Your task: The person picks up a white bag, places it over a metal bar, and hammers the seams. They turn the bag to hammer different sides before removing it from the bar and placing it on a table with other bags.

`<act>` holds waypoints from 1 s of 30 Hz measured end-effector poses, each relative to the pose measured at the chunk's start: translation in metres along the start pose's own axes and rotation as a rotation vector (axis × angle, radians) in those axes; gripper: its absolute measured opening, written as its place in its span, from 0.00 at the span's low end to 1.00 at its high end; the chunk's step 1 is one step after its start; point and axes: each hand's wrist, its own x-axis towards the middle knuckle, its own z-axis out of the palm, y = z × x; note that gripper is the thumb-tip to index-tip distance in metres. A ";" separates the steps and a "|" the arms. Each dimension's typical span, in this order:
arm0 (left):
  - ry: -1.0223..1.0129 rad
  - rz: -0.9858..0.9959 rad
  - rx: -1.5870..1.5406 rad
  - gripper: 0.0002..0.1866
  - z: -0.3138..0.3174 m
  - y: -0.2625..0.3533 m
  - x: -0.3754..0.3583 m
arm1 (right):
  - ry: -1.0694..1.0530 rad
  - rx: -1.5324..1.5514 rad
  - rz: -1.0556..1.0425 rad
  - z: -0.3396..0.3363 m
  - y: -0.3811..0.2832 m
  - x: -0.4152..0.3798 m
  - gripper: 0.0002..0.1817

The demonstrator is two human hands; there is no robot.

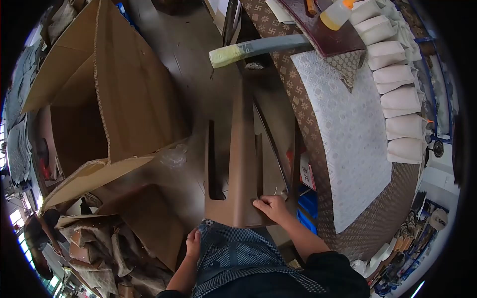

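A long brown molded panel [241,169], with a raised ridge down its middle and narrow cut-out slots on both sides, stands out in front of my body. My right hand [272,207] grips its near right edge, the thumb lying on the brown surface and the other fingers partly hidden. My left hand [193,243] hangs beside the apron [243,252], apart from the panel. Its fingers are curled in and I see nothing in them. The panel's underside is out of sight.
A large open cardboard box [134,89] stands left, with scraps [99,248] below it. On the right, a patterned worktable [293,84] carries light patterned fabric [350,134], a row of white pouches [395,79], a glue bottle [338,14] and a taped bar [258,48] jutting out.
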 end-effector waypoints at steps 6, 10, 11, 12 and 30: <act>-0.028 -0.126 -0.930 0.40 0.019 0.028 0.010 | -0.111 0.519 0.172 0.006 0.020 0.014 0.33; -0.181 -0.031 -0.652 0.43 0.017 0.090 -0.013 | -0.054 0.596 0.445 -0.004 0.046 0.033 0.39; -0.209 -0.024 -0.550 0.42 0.019 0.099 -0.018 | -0.021 0.589 0.499 -0.011 0.057 0.035 0.40; -0.266 -0.027 -0.505 0.43 0.017 0.093 -0.012 | -0.123 0.562 0.541 -0.024 0.066 0.036 0.40; -0.226 0.206 0.208 0.19 -0.174 0.149 0.061 | 0.713 1.171 0.956 0.069 0.161 0.001 0.48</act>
